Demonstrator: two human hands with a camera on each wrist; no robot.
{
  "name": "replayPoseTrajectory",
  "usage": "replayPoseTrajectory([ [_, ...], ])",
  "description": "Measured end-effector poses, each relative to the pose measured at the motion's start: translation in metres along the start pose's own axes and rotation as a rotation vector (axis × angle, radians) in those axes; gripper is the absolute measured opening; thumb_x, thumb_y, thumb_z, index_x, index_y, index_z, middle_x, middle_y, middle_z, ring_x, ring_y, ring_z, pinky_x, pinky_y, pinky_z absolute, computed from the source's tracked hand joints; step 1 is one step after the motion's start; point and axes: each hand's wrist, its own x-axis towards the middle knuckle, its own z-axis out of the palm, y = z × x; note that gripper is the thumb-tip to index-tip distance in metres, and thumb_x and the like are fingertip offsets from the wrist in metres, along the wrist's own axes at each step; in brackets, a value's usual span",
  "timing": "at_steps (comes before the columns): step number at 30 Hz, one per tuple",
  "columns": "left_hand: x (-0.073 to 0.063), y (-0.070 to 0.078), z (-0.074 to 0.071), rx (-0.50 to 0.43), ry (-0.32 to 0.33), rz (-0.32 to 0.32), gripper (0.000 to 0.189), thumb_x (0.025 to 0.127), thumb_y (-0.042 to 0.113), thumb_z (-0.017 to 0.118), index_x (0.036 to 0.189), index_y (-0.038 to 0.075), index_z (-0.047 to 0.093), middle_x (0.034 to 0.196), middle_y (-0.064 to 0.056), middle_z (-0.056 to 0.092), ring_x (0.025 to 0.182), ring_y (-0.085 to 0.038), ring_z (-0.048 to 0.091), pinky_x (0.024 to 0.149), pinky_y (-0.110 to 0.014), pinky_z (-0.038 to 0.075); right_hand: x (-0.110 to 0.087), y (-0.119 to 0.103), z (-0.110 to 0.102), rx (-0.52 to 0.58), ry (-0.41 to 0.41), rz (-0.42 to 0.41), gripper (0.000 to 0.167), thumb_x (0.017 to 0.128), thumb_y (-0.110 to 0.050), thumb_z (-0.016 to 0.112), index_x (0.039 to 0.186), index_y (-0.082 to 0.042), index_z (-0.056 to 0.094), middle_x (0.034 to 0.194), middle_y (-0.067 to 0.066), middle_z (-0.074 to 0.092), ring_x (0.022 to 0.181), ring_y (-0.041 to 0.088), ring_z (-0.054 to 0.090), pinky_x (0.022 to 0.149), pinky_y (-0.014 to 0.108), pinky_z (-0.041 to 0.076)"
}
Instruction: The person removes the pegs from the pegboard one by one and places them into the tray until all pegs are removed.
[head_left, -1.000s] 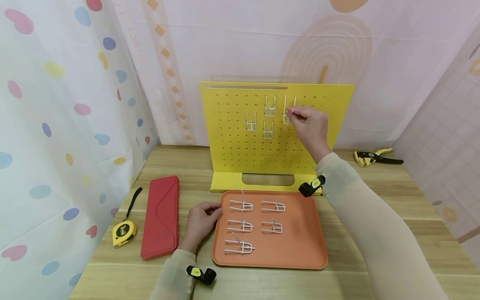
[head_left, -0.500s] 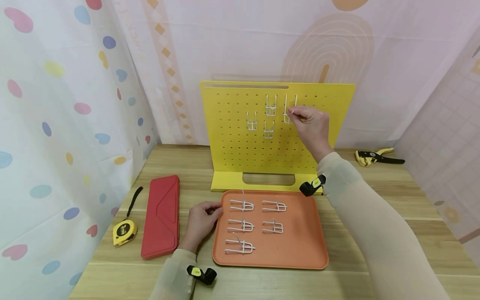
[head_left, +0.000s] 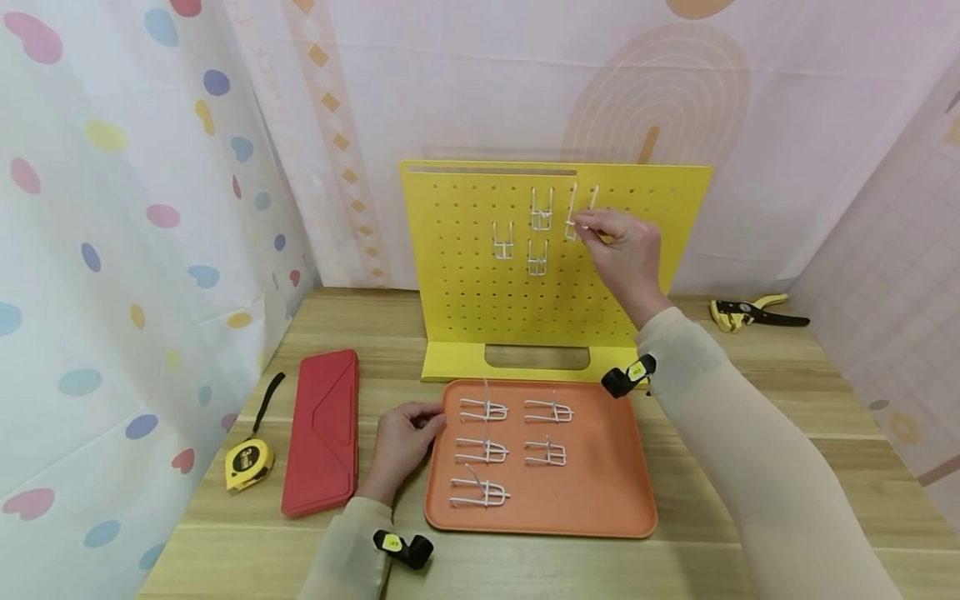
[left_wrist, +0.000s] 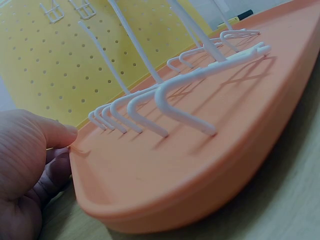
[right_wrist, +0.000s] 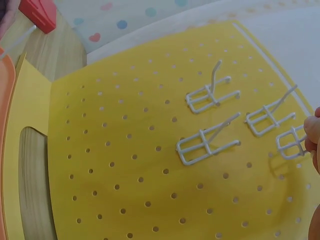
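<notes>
My right hand (head_left: 622,250) pinches a white wire pegboard hook (head_left: 572,227) between thumb and fingertips, close against the upper part of the yellow pegboard (head_left: 495,308). In the right wrist view that hook (right_wrist: 290,145) stands tilted, partly behind the fingers; whether its ends sit in holes is unclear. Several like hooks hang on the board, among them one upper hook (head_left: 541,210) and one lower hook (head_left: 537,258). My left hand (head_left: 403,442) grips the left rim of the orange tray (head_left: 585,500), its digits at the rim in the left wrist view. More hooks (head_left: 483,451) lie on the tray.
Left of the tray lie a red case (head_left: 322,433) and a yellow tape measure (head_left: 248,464) with a black strap. A wire stripper (head_left: 757,313) rests right of the pegboard. Patterned curtains (head_left: 487,92) stand behind and at the sides.
My right hand has shifted the pinched hook slightly upward and changed its tilt at the board. The left hand stays at the tray rim, and the other hooks have not moved.
</notes>
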Motion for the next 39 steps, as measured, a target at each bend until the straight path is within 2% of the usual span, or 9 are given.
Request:
replayPoseTrajectory([
  [6,0.000,0.001,0.002,-0.003,-0.003,-0.001,0.012,0.085,0.010,0.073,0.097,0.009,0.076,0.086,-0.002,0.070,0.074,-0.013,0.060,0.062,-0.024,0.049,-0.017,-0.006,-0.014,0.046,0.032,-0.005,0.008,0.084,-0.012,0.075,0.091,-0.010,0.079,0.095,0.001,0.073,0.087,0.017,0.070,0.072,0.018,0.051],
  [12,-0.001,0.002,0.000,0.005,-0.001,0.013,0.012,0.085,0.012,0.074,0.096,0.009,0.076,0.085,-0.002,0.070,0.073,-0.013,0.060,0.062,-0.024,0.048,-0.060,-0.007,-0.032,0.096,-0.003,0.000,0.010,0.079,-0.002,0.077,0.089,-0.002,0.077,0.093,0.010,0.073,0.087,0.024,0.070,0.076,0.013,0.049],
  [15,-0.001,0.002,-0.001,0.008,0.001,0.017,0.012,0.085,0.012,0.074,0.096,0.009,0.076,0.085,-0.002,0.070,0.073,-0.013,0.060,0.062,-0.024,0.048,-0.084,-0.006,-0.041,0.114,-0.005,0.025,0.011,0.077,0.001,0.078,0.088,-0.002,0.077,0.090,0.010,0.073,0.085,0.018,0.071,0.075,0.012,0.049],
  [20,-0.001,0.001,-0.001,0.019,0.007,0.022,0.012,0.084,0.013,0.074,0.095,0.009,0.077,0.084,-0.002,0.070,0.073,-0.013,0.060,0.062,-0.024,0.048,-0.121,-0.007,-0.053,0.194,-0.040,0.094,0.015,0.074,0.007,0.078,0.087,-0.001,0.077,0.089,0.013,0.073,0.088,-0.002,0.066,0.073,0.012,0.049],
  [22,0.000,0.001,-0.001,0.025,0.007,0.028,0.012,0.084,0.013,0.074,0.096,0.009,0.077,0.083,-0.001,0.070,0.073,-0.013,0.060,0.062,-0.024,0.048,-0.134,-0.009,-0.058,0.240,-0.078,0.114,0.017,0.072,0.011,0.077,0.086,0.002,0.076,0.088,0.015,0.072,0.088,-0.004,0.065,0.072,0.013,0.050],
  [24,0.000,0.002,0.000,0.030,0.006,0.033,0.012,0.084,0.013,0.074,0.096,0.009,0.077,0.083,-0.001,0.070,0.073,-0.013,0.060,0.062,-0.024,0.048,-0.145,-0.014,-0.063,0.294,-0.129,0.137,0.017,0.072,0.015,0.075,0.086,0.006,0.075,0.088,0.019,0.072,0.085,0.001,0.068,0.070,0.015,0.051],
  [30,0.001,0.003,0.001,0.031,0.001,0.034,0.012,0.085,0.014,0.074,0.096,0.009,0.077,0.083,-0.001,0.070,0.073,-0.013,0.060,0.063,-0.025,0.048,-0.163,-0.043,-0.074,0.317,-0.245,0.150,0.013,0.074,0.016,0.072,0.085,0.010,0.073,0.084,0.021,0.071,0.076,0.016,0.071,0.063,0.014,0.051],
  [34,0.001,0.003,0.001,0.024,-0.003,0.030,0.013,0.085,0.013,0.074,0.096,0.009,0.077,0.084,-0.002,0.070,0.073,-0.013,0.060,0.063,-0.024,0.048,-0.172,-0.052,-0.074,0.327,-0.280,0.148,0.019,0.068,0.021,0.073,0.083,0.009,0.073,0.082,0.020,0.071,0.075,0.014,0.070,0.061,0.014,0.050],
  [39,0.002,0.002,0.000,0.015,-0.009,0.018,0.013,0.086,0.013,0.073,0.097,0.009,0.077,0.085,-0.002,0.070,0.074,-0.014,0.060,0.063,-0.024,0.048,-0.180,-0.057,-0.071,0.387,-0.322,0.169,0.019,0.069,0.021,0.073,0.082,0.009,0.073,0.082,0.018,0.071,0.074,0.013,0.070,0.058,0.016,0.049],
])
